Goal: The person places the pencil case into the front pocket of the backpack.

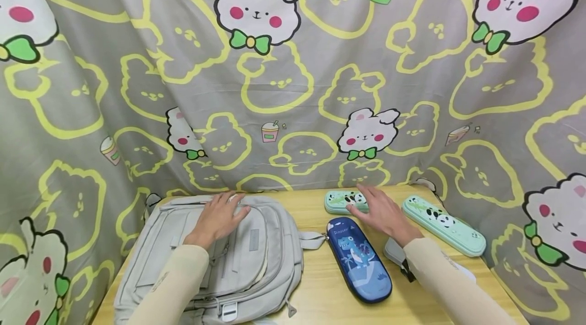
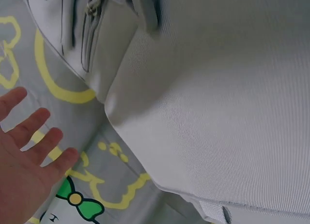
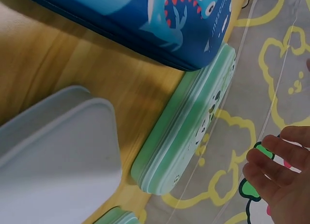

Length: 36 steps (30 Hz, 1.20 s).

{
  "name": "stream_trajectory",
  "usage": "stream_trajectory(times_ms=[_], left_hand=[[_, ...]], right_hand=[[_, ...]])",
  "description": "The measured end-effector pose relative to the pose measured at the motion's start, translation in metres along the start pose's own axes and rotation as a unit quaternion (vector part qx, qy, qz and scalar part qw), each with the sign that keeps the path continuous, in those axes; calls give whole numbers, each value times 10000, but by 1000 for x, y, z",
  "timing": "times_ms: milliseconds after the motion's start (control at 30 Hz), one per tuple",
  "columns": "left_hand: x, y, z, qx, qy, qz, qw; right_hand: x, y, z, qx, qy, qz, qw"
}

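A grey backpack (image 1: 279, 264) lies on the left of the table, its zipped front up. My left hand (image 1: 220, 215) is over its upper part, fingers spread and holding nothing; the left wrist view shows this hand (image 2: 34, 161) beside the grey fabric. My right hand (image 1: 382, 215), fingers extended and grasping nothing, hovers by a mint-green panda pencil case (image 1: 336, 203) at the back and partly covers it. A dark blue dinosaur pencil case (image 1: 359, 259) lies between backpack and right forearm. Beneath that forearm is a grey case (image 3: 63, 156), partly hidden in the head view.
Another mint-green panda pencil case (image 1: 444, 226) lies slanted at the right. The wooden table (image 1: 316, 284) is bordered at the back and sides by a grey curtain (image 1: 293, 162) with cartoon prints. A backpack strap loop (image 1: 312, 239) reaches toward the blue case.
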<state>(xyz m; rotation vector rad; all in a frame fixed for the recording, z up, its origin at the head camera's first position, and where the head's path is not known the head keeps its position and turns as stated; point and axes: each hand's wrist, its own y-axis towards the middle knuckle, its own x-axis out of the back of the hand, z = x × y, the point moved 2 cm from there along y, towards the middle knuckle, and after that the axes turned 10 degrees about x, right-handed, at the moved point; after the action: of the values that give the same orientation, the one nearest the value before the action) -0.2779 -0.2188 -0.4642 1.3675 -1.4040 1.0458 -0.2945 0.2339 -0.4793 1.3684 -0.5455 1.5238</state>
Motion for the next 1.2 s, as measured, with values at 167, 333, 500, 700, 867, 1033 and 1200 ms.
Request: stream_trajectory(times_ms=[167, 333, 500, 700, 867, 1033, 1200], left_hand=[[-2, -5, -3, -133, -17, -66, 9999], [-6, -12, -4, -263, -110, -122, 9995], [-10, -20, -5, -294, -234, -103, 9992], [-14, -28, -9, -398, -359, -187, 9984], [-18, -33, -13, -494, -471, -275, 9973], [-23, -41, -16, -571, -554, -325, 9963], [-27, -50, -20, -611, -623, -330, 9956]], right_hand=[[0, -7, 2, 16, -47, -77, 10000], [0, -16, 3, 11, -100, -97, 9999], [-2, -23, 4, -71, -71, -97, 9999], [-4, -35, 8, -75, -44, -292, 9995], [-9, -46, 12, 69, -62, -642, 9979], [-16, -57, 17, 195, -42, -800, 9966], [-20, -65, 23, 347, -94, -958, 9947]])
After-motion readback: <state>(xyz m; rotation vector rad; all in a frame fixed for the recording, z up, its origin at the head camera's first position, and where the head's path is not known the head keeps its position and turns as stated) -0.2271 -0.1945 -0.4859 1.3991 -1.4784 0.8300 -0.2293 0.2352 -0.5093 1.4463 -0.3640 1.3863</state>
